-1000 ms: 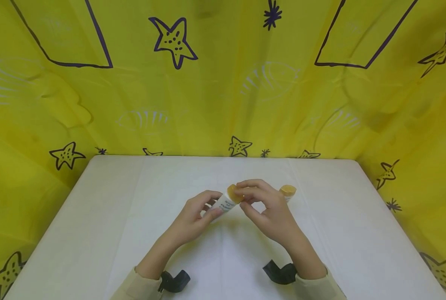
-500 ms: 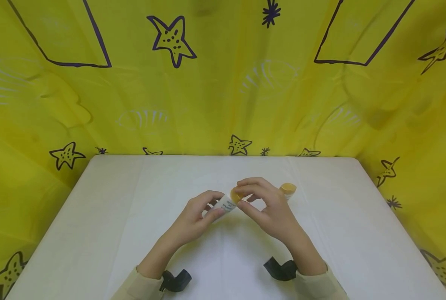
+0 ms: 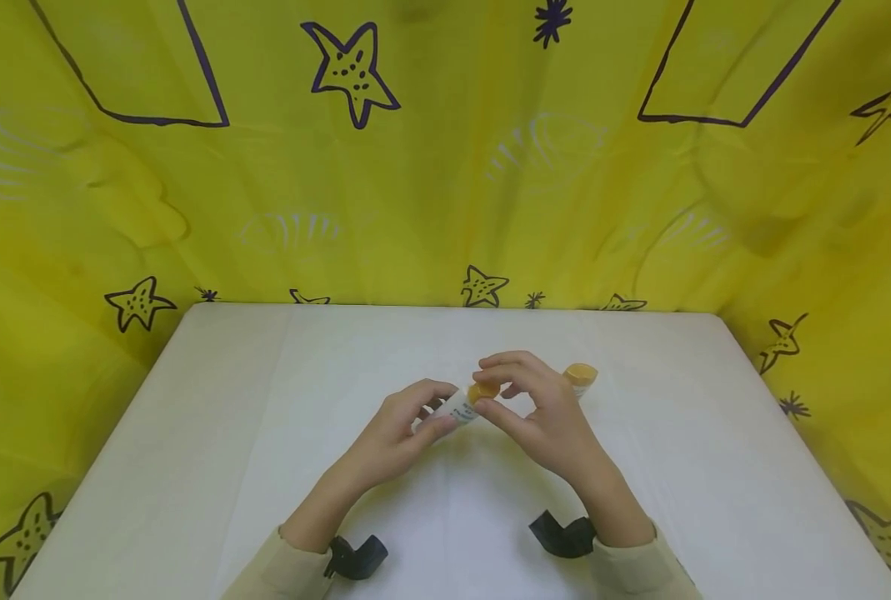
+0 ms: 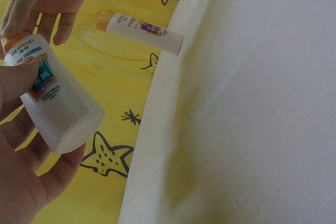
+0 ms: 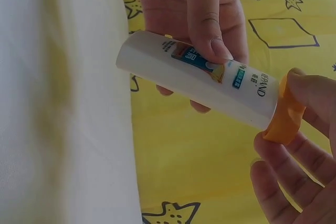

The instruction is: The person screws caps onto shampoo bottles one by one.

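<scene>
A white shampoo bottle [image 3: 456,408] with an orange cap [image 5: 286,111] is held tilted above the table. My left hand [image 3: 400,429] grips the bottle's body, thumb across the front label and fingers behind, as the left wrist view shows. At the cap end, my right hand [image 3: 543,408] pinches the orange cap between thumb and fingertips. Printed letters and a teal label show on the bottle in the right wrist view. Behind my right hand a second white bottle [image 4: 139,31], also orange-capped, stands upright on the table; the hand partly hides it in the head view.
The table has a white cover [image 3: 190,467]. A yellow curtain [image 3: 415,183] with drawn starfish hangs behind it and along both sides. Black curved pieces [image 3: 358,557] sit at both wrists, beside the beige sleeves [image 3: 633,571].
The held bottle has tipped lower, and its orange cap has come to face more to the right. My right hand keeps its pinch on the cap. The second bottle stays put.
</scene>
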`<state>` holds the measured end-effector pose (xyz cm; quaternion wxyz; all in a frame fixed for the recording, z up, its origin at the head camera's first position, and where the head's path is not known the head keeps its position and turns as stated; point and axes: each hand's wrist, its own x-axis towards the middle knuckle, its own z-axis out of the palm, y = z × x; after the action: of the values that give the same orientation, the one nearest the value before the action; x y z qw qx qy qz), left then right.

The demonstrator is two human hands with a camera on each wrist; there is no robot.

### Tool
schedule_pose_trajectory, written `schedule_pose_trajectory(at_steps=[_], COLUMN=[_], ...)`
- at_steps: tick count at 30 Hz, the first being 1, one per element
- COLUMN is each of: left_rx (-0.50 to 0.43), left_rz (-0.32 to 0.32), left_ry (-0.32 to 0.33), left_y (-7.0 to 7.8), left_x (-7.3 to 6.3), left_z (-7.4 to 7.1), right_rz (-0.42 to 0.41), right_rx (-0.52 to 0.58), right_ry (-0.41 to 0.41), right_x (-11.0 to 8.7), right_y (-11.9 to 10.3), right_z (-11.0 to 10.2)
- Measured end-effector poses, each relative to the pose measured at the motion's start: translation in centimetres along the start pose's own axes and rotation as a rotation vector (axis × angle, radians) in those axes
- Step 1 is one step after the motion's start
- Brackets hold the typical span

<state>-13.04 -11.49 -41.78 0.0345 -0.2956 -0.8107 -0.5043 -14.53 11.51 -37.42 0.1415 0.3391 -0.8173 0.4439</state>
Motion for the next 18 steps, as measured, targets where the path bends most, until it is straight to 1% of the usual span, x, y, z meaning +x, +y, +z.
schedule_pose_trajectory(at_steps=[9,18], left_rx=[-0.011,0.008], left_rz=[0.001,-0.028], left_ry=[0.022,0.032], left_y=[-0.06,-0.36], left_x=[0.11,0.02], left_z=[-0.14,-0.33], right_rz=[0.023,0.001], right_rx=[-0.002,0.045], right_ry=[-0.017,-0.021], right_x=[0.04,-0.10], right_y=[0.01,-0.05], right_z=[-0.07,-0.03])
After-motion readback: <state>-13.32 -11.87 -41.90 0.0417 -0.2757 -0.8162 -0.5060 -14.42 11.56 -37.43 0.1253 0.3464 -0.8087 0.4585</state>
